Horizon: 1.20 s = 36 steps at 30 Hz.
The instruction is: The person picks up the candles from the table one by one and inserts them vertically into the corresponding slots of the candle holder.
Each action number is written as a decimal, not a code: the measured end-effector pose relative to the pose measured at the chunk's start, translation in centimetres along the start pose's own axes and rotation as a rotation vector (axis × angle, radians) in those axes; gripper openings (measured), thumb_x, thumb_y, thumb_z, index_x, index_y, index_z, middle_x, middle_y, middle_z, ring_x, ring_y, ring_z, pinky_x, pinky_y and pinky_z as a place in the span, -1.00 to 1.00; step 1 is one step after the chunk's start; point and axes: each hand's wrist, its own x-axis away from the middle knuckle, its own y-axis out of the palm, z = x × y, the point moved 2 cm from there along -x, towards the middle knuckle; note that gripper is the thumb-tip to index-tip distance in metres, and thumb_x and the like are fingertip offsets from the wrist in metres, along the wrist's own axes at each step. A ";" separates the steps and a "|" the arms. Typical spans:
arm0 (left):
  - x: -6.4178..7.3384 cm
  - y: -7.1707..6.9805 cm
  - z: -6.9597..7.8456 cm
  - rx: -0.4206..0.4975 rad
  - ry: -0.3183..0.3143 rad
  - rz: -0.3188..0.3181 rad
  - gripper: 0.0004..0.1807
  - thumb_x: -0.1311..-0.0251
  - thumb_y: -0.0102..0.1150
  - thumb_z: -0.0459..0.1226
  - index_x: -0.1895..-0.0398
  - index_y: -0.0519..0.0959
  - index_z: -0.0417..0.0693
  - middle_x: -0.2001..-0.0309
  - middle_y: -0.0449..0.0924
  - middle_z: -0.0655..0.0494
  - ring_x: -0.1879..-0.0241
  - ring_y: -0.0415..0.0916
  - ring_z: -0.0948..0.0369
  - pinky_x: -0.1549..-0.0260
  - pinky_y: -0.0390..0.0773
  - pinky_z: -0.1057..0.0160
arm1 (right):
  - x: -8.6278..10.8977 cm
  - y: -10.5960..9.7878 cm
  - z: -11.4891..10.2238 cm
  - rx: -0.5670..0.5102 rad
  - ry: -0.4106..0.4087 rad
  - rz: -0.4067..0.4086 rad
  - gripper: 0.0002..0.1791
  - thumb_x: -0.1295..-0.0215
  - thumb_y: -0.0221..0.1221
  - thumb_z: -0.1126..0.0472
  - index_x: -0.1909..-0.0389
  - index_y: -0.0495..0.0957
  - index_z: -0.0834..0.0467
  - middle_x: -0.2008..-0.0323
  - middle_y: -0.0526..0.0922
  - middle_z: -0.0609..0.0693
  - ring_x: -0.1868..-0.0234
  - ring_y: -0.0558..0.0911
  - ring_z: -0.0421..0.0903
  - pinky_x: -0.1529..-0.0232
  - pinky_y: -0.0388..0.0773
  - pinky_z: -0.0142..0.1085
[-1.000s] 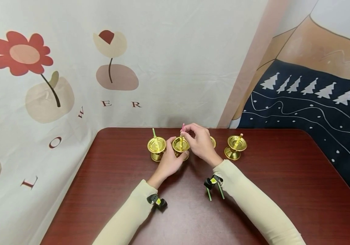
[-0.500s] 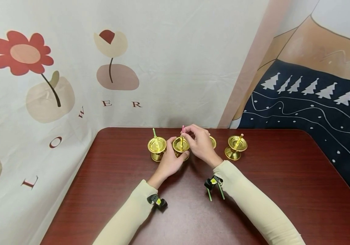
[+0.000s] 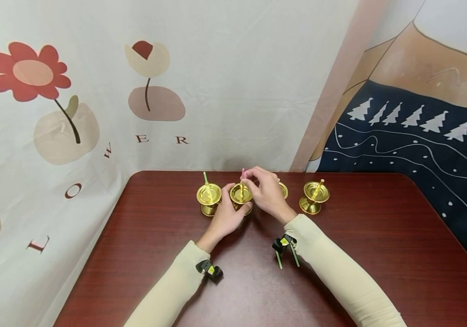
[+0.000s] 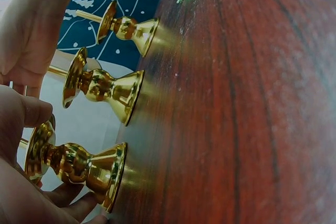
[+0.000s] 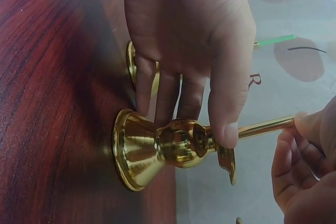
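Observation:
Several brass candle holders stand in a row at the table's back edge. My left hand (image 3: 227, 214) grips the second holder from the left (image 3: 246, 199), fingers and thumb around it below and beside the dish; its base meets the table in the right wrist view, where the holder's foot (image 5: 137, 153) shows. My right hand (image 3: 268, 190) pinches a thin pink candle (image 3: 243, 172) at the top of that holder's upright post (image 5: 265, 127). The candle's lower end is hidden by the fingertips. In the leftmost holder (image 3: 208, 194), a green candle (image 3: 205, 177) stands on the post, tilted slightly.
Right of the gripped holder, a third one (image 3: 284, 190) is mostly hidden behind my right hand. The rightmost holder (image 3: 310, 205) has a bare-looking post. Two green candles (image 3: 279, 260) lie on the table (image 3: 249, 290) beneath my right wrist. A printed cloth (image 3: 233, 91) hangs behind.
The pink candle and the right fingertips have sunk slightly toward the holder's post. My left hand keeps its grip in the same place.

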 end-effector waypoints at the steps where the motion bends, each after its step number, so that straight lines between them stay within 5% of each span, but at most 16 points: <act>1: 0.1 -0.1 0.1 -0.001 0.000 -0.002 -0.12 -0.33 0.45 -0.14 -0.57 0.17 -0.13 -0.25 0.61 -0.43 -0.25 0.63 -0.19 -0.28 0.52 -0.21 | 0.0 0.0 0.0 0.000 -0.001 -0.003 -0.94 -0.45 0.39 0.42 0.25 0.75 0.25 0.24 0.78 0.08 0.26 0.67 -0.05 0.28 0.59 -0.11; 6: 0.4 -0.4 1.1 0.004 -0.002 -0.025 -0.13 -0.36 0.41 -0.15 -0.57 0.15 -0.20 -0.25 0.58 -0.49 -0.27 0.60 -0.24 -0.29 0.50 -0.27 | 0.2 0.0 0.0 0.007 -0.007 -0.001 -0.95 -0.45 0.40 0.40 0.25 0.75 0.25 0.25 0.79 0.06 0.27 0.67 -0.06 0.27 0.53 -0.25; 13: 0.4 -0.3 0.7 -0.018 -0.012 -0.023 -0.13 -0.37 0.42 -0.12 -0.58 0.14 -0.16 -0.27 0.58 -0.47 -0.29 0.60 -0.22 -0.30 0.51 -0.24 | 0.2 -0.1 0.0 0.019 -0.008 -0.014 -0.97 -0.43 0.41 0.41 0.23 0.76 0.25 0.23 0.80 0.07 0.16 0.76 0.02 0.09 0.64 -0.09; 21: 0.6 -0.6 1.8 -0.012 -0.065 -0.068 -0.12 -0.42 0.40 -0.16 -0.61 0.10 -0.17 -0.32 0.53 -0.50 -0.35 0.54 -0.24 -0.36 0.46 -0.24 | 0.0 -0.2 -0.1 0.026 -0.043 0.001 -0.96 -0.50 0.38 0.35 0.21 0.77 0.21 0.21 0.81 0.06 0.19 0.74 -0.01 0.20 0.65 0.00; 31: 0.3 -0.3 0.4 -0.032 0.045 -0.011 -0.14 -0.39 0.40 -0.08 -0.56 0.15 -0.18 -0.19 0.61 -0.47 -0.21 0.64 -0.22 -0.19 0.57 -0.19 | -0.1 -0.2 -0.1 0.022 -0.058 0.002 -0.95 -0.49 0.38 0.36 0.23 0.77 0.22 0.24 0.80 0.04 0.23 0.72 -0.03 0.24 0.66 0.04; 36: 0.2 -0.4 0.3 -0.004 0.039 -0.013 -0.13 -0.36 0.43 -0.09 -0.56 0.17 -0.17 -0.22 0.61 -0.44 -0.22 0.64 -0.20 -0.22 0.56 -0.20 | 0.6 -0.3 -0.3 0.078 -0.014 -0.046 -0.90 -0.47 0.43 0.31 0.11 0.77 0.28 0.21 0.79 0.07 0.24 0.74 -0.02 0.18 0.68 -0.06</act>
